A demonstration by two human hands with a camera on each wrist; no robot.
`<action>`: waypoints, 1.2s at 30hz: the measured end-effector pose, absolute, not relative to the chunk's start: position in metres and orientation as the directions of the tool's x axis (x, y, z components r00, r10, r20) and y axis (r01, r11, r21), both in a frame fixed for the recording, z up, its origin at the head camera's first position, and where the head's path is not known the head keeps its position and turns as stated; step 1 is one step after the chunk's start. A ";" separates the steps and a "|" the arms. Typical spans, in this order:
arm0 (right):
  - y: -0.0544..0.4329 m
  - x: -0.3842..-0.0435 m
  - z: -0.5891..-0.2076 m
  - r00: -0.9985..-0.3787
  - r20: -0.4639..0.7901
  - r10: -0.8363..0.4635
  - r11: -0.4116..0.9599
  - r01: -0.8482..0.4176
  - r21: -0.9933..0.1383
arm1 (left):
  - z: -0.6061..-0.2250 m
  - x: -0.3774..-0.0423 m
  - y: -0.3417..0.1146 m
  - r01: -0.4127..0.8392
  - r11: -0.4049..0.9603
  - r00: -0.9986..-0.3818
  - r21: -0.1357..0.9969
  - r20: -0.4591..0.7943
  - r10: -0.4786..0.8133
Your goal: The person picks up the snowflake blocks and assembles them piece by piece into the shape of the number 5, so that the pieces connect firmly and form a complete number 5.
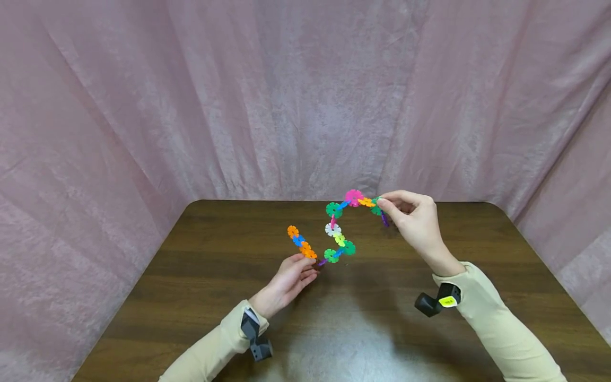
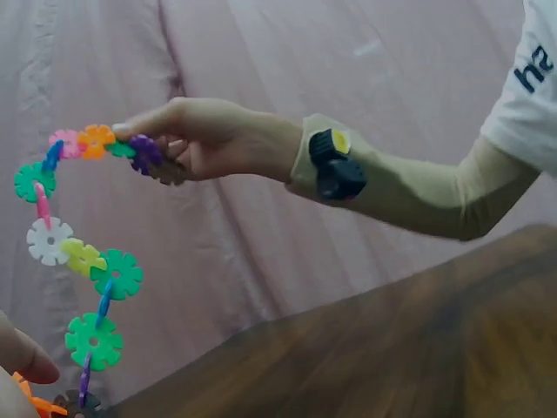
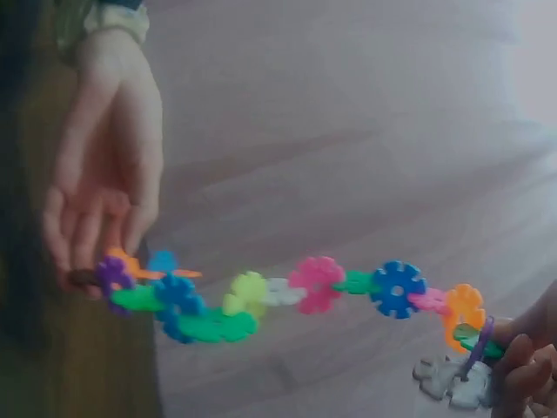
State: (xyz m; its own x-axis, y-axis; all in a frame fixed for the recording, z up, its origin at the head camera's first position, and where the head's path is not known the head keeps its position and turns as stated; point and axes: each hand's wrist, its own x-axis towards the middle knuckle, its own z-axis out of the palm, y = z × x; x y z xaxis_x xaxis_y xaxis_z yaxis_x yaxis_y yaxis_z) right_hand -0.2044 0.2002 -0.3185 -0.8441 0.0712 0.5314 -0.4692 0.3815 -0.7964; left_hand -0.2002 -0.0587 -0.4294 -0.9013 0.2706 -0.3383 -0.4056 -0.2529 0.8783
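Note:
A chain of colourful interlocking plastic flower discs hangs in the air between both hands, bending in an S; its white disc is near the middle. My left hand pinches the chain low down, by an orange disc and a brown disc. From there a short orange and blue stretch sticks up to the left. Higher, at the right, my right hand pinches a green disc between thumb and finger. A purple disc dangles below it, and a greyish disc shows beside those fingers in the right wrist view.
Beneath the hands lies a brown wooden table with rounded far corners. A pinkish curtain surrounds it at the back and sides. Each wrist carries a small dark camera, such as the right one.

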 end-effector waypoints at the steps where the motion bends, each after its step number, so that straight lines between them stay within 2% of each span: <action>1: 0.201 -0.206 -0.321 -0.854 0.513 0.086 0.351 -0.456 -0.818 | -0.429 -0.202 -0.060 -0.393 -0.239 -0.908 0.888 -0.333 0.256; 5: 0.206 -0.209 -0.329 -0.893 0.435 0.118 0.198 -0.409 -0.891 | -0.428 -0.208 -0.065 -0.336 -0.186 -0.933 0.923 -0.299 0.199; 10: 0.211 -0.208 -0.340 -0.933 0.346 0.099 0.047 -0.343 -0.938 | -0.426 -0.215 -0.072 -0.288 -0.168 -0.953 0.943 -0.266 0.144; 21: 0.221 -0.207 -0.368 -0.990 0.143 0.002 -0.247 -0.139 -0.959 | -0.423 -0.229 -0.082 -0.260 -0.176 -0.965 0.950 -0.247 0.092; 30: 0.220 -0.205 -0.392 -0.998 0.044 -0.046 -0.277 -0.030 -0.960 | -0.420 -0.245 -0.087 -0.184 -0.215 -0.983 0.959 -0.178 0.044; 36: 0.219 -0.201 -0.406 -0.998 -0.038 -0.055 -0.289 0.053 -0.956 | -0.423 -0.253 -0.091 -0.183 -0.252 -0.983 0.950 -0.179 0.040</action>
State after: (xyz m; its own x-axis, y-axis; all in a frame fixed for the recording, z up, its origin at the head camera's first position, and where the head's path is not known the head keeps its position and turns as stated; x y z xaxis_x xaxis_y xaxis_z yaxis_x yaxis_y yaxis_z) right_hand -0.2013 0.2186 -0.4058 -0.9978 -0.0547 -0.0383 0.0525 -0.2886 -0.9560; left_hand -0.2529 -0.0908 -0.4235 -0.9831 0.0404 -0.1786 -0.1830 -0.2515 0.9504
